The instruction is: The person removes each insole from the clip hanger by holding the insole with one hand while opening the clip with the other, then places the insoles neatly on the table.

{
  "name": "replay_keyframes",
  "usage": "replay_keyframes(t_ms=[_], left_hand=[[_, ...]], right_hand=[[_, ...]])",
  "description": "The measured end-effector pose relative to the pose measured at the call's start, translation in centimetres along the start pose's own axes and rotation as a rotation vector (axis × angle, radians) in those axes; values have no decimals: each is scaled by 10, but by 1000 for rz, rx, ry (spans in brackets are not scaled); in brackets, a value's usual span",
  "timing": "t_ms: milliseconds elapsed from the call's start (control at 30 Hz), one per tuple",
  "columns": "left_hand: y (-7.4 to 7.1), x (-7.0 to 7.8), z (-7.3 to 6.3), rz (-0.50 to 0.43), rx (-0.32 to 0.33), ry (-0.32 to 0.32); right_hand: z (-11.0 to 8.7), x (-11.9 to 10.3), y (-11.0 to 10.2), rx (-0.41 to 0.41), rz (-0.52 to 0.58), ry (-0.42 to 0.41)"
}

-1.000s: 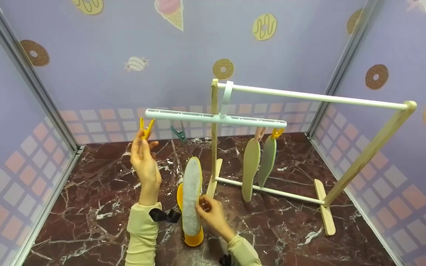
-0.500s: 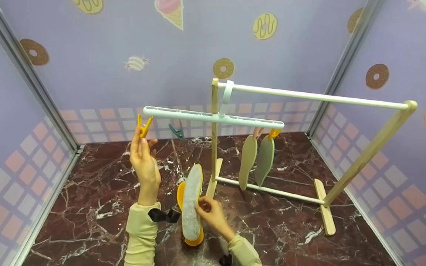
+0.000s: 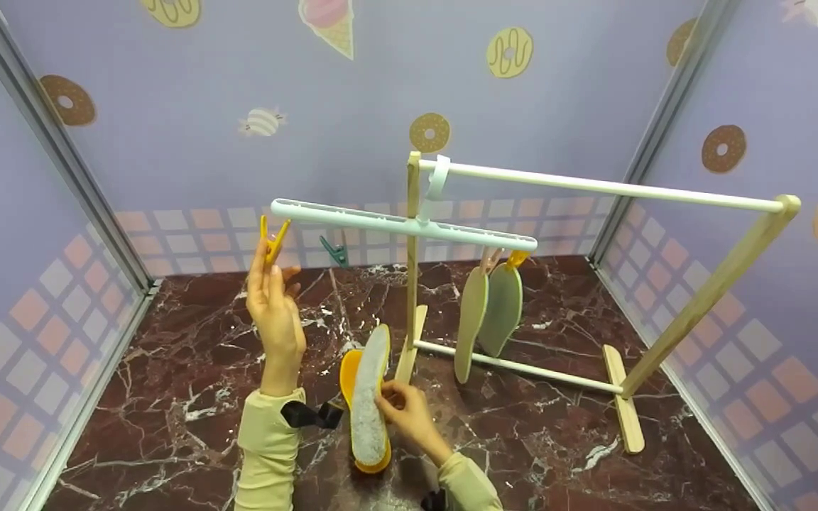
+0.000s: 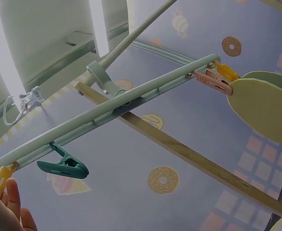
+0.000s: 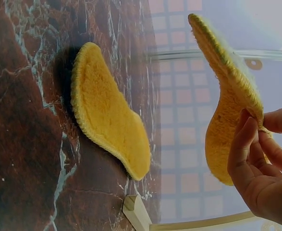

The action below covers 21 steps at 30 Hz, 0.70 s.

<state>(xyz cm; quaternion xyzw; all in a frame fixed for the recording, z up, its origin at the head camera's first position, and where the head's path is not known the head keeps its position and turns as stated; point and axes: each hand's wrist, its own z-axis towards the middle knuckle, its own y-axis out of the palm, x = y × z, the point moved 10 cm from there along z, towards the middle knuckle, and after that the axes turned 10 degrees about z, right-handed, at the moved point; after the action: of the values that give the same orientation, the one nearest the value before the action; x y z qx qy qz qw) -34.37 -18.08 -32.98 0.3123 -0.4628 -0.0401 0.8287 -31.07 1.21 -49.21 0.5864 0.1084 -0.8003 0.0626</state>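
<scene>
My left hand [image 3: 275, 312] is raised and pinches a yellow clothespin [image 3: 273, 241] at the left end of the pale green hanger [image 3: 352, 216]. In the left wrist view that yellow clothespin [image 4: 2, 179] sits at the hanger's tip, fingers beside it. My right hand [image 3: 409, 413] pinches the edge of an insole [image 3: 370, 397], grey on its upper face. The right wrist view shows this held insole [image 5: 227, 91] with a yellow fuzzy underside, bent and tilted above the table. Below it a second yellow insole [image 5: 107, 110] lies flat on the marble-patterned table [image 5: 20, 159].
A wooden rack [image 3: 412, 284] with a white top rod [image 3: 593, 183] carries the hanger by its hook. A green clothespin [image 3: 334, 250] hangs from the hanger's left half. At its right end, pink and yellow clothespins hold a beige insole [image 3: 471, 326] and a grey-green one [image 3: 501, 309].
My left hand and its clothespin have shifted slightly left and up. The hanger has turned and tilted, its right end moving left and down. The held insole's top has tipped lower.
</scene>
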Motion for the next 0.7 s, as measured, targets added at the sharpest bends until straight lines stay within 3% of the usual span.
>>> replay_keyframes(t_ms=[700], left_hand=[[8,8,-1,-11,-55,-16]], right_hand=[[0,4,-2,1,-85,-14]])
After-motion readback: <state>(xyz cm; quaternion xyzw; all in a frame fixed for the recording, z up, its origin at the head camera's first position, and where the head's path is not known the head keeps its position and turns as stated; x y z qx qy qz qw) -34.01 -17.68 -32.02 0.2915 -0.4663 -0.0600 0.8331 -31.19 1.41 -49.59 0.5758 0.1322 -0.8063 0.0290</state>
